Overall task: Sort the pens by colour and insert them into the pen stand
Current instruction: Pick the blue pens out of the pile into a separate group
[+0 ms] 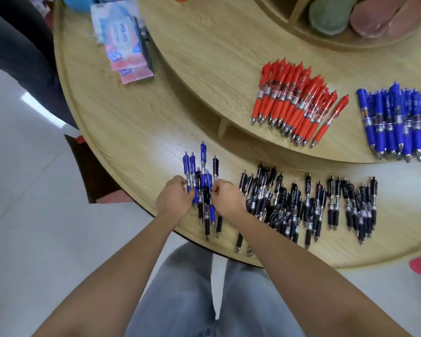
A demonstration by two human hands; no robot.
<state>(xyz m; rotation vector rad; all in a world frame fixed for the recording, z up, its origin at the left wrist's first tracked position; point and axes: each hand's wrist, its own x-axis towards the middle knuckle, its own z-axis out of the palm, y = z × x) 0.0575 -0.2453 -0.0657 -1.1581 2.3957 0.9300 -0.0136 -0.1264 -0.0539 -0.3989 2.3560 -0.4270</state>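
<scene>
A: Both hands close on the mixed pens (202, 190). The left hand (174, 198) curls round blue barrels at the cluster's left edge, and the right hand (226, 199) pinches at its right edge.

B: Where does the cluster lie?

A: On the lower tier (131, 122), just beside the black pile (314, 205). The red pile (294, 103) and blue pile (396, 122) lie on the upper tier (204, 57).

B: Handling?

A: Probably light, stiff and smooth. Bundled barrels may roll or slip. The rubber sleeve near each tip looks the surest hold.
</scene>
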